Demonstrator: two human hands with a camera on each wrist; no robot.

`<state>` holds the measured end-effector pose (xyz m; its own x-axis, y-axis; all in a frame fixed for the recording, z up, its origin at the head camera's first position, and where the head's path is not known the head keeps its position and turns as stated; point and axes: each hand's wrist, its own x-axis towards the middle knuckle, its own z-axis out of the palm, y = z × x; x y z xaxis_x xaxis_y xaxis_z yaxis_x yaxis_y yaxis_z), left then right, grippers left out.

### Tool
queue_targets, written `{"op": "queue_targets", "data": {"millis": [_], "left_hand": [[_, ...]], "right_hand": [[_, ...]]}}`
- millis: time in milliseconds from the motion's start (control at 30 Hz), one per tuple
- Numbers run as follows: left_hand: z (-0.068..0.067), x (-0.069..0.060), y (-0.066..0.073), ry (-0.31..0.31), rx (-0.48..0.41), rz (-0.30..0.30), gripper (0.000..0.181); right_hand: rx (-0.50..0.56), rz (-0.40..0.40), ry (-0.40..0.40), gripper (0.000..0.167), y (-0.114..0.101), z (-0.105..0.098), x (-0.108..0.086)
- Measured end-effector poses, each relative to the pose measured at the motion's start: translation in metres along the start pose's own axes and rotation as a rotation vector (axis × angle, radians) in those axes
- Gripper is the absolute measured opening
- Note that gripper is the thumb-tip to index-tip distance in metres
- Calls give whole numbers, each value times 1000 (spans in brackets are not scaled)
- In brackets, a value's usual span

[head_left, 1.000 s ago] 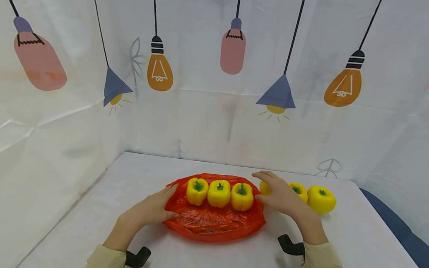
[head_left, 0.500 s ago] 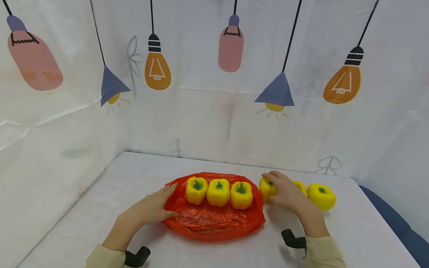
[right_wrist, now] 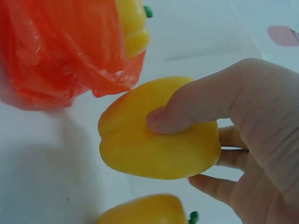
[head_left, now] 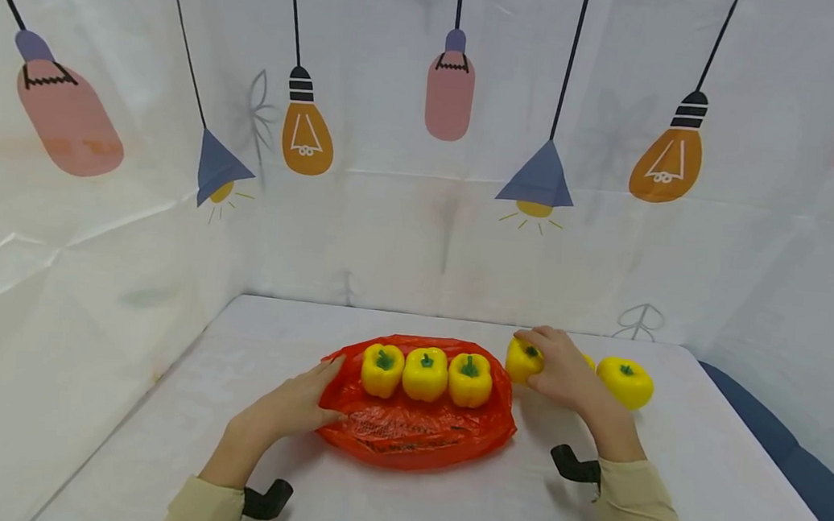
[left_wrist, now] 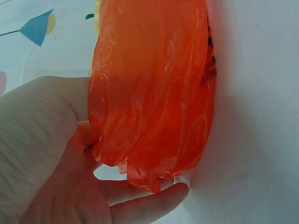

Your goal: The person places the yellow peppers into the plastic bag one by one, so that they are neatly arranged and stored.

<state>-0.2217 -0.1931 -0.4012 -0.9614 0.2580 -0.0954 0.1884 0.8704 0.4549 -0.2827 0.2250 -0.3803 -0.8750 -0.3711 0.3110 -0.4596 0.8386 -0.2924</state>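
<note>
In the head view three yellow bell peppers (head_left: 426,374) with green stems sit in a row on the red plastic bag (head_left: 405,437). My left hand (head_left: 294,401) holds the bag's left end, thumb at the near side and fingers at the far side. The left wrist view shows the crumpled bag end (left_wrist: 149,102) between its digits. My right hand (head_left: 562,371) grips another yellow bell pepper (head_left: 521,362) just right of the bag. In the right wrist view its thumb (right_wrist: 163,120) presses on the held pepper's side, and other fingers are partly hidden behind it.
Another yellow pepper (head_left: 625,382) stands right of my right hand, with one more mostly hidden behind that hand. The white table (head_left: 487,507) backs onto a white sheet (head_left: 390,234) printed with lamps. A dark blue seat (head_left: 761,426) shows beyond the right edge.
My right hand has shifted slightly right and closed around the pepper beside the bag, which now appears slightly raised and tilted. My left hand stays at the bag.
</note>
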Motion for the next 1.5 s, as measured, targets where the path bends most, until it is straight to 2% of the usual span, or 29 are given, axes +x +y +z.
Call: {"op": "queue_targets", "data": {"millis": [100, 267, 567, 700, 833, 967, 1100, 1300, 1500], "left_hand": [[-1, -1, 0, -3, -8, -1, 91], [-3, -2, 1, -7, -21, 3, 92], [-4, 0, -1, -15, -56, 5, 90], [-4, 2, -3, -18, -89, 15, 90], [-6, 2, -5, -19, -120, 28, 87], [-8, 0, -6, -20, -128, 37, 86], [-8, -1, -6, -18, -138, 36, 86], [-7, -1, -4, -18, -167, 36, 86], [-5, 1, -4, -26, -167, 39, 86]], "right_hand": [[-3, 0, 26, 62, -4, -6, 0], [9, 23, 26, 64, -14, -16, -2], [95, -4, 14, 66, -42, -31, -9], [149, -41, -1, 65, -61, -39, -13], [182, -111, -21, 65, -80, -39, -15], [211, -181, -63, 65, -102, -32, -16], [238, -228, -143, 64, -124, -19, -15], [231, -246, -218, 61, -147, 8, -8], [155, -237, -256, 60, -164, 34, -1]]}}
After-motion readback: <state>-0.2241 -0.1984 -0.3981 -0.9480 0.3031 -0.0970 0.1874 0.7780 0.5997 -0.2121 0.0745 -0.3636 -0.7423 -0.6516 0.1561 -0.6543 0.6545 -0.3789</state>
